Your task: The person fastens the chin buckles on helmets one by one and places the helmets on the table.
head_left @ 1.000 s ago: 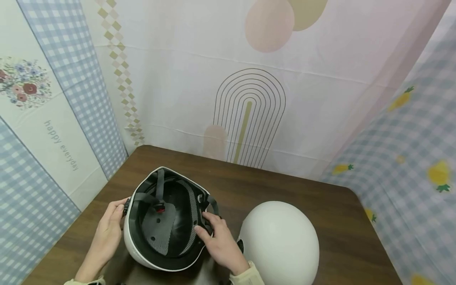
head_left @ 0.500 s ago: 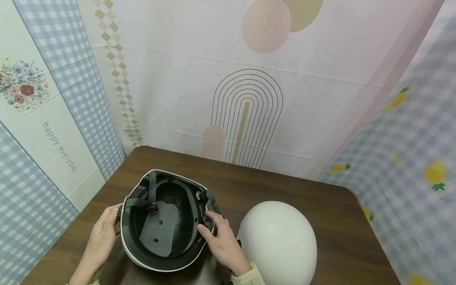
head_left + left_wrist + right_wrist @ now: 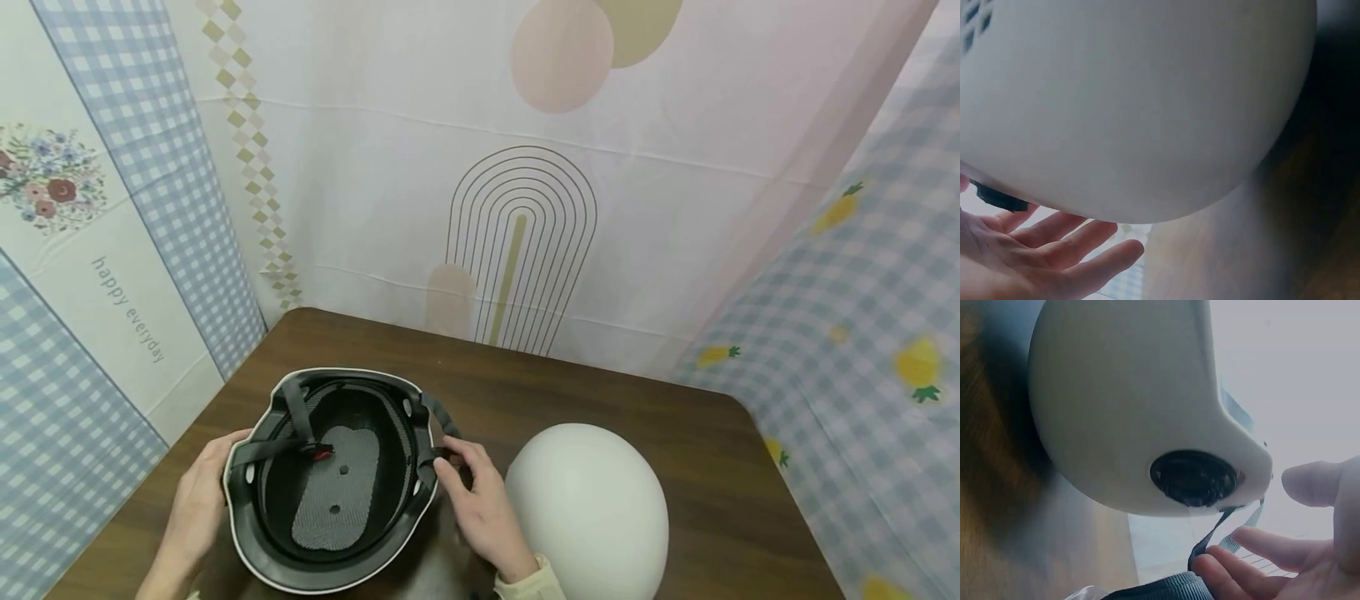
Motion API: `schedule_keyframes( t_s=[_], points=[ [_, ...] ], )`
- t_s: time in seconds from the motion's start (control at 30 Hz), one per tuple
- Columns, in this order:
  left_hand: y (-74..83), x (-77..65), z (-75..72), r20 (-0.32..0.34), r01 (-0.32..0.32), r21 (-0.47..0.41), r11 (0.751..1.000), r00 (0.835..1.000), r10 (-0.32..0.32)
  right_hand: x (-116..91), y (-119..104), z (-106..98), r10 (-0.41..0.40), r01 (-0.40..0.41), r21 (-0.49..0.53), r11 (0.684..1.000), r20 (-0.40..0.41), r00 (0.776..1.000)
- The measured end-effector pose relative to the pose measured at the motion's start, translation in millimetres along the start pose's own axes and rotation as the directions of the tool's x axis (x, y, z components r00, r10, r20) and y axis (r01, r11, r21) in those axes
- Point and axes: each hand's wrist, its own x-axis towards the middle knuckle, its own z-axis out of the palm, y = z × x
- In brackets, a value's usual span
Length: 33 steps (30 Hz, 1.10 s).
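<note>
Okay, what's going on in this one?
A person has an upturned white helmet on a brown table, open side up. The left hand rests flat against its left side; the right hand pinches the grey chin strap at its right rim. A second white helmet sits dome-up alongside.

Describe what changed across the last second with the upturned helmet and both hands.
The upturned helmet tipped toward the person, its opening now facing up more. The right hand came off the rim and pinches the grey strap. The left hand stays against the shell; the second white helmet stayed put.
</note>
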Motion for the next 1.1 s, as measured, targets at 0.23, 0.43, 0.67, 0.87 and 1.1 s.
schedule_keyframes(
  t_s=[0.23, 0.43, 0.67, 0.87, 1.1],
  points=[
    [0.7, 1.4, -3.1, 0.001, 0.065, 0.020, 0.998, 0.998, -0.065, -0.1, 0.0, -2.1, 0.022, -0.021, 0.030, 0.999, -0.005, 1.000],
    [0.1, 2.3, -1.8, 0.008, 0.082, 0.013, 0.997, 0.997, -0.082, -0.2, 1.2, -1.9, 0.018, -0.017, 0.028, 0.999, -0.015, 1.000],
    [0.0, 5.4, 0.9, 0.032, 0.143, 0.052, 0.988, 0.989, -0.145, -0.3, 0.9, -2.0, 0.034, -0.034, 0.018, 0.999, 0.000, 0.999],
    [0.4, 6.5, 0.9, 0.070, 0.189, 0.105, 0.976, 0.978, -0.197, -1.0, -0.1, 1.4, 0.074, -0.074, 0.017, 0.997, 0.004, 0.997],
    [10.9, 4.8, 3.3, 0.040, 0.048, 0.202, 0.978, 0.998, -0.057, -4.9, -1.3, 5.8, 0.147, -0.147, -0.010, 0.989, 0.043, 0.988]
  ],
)
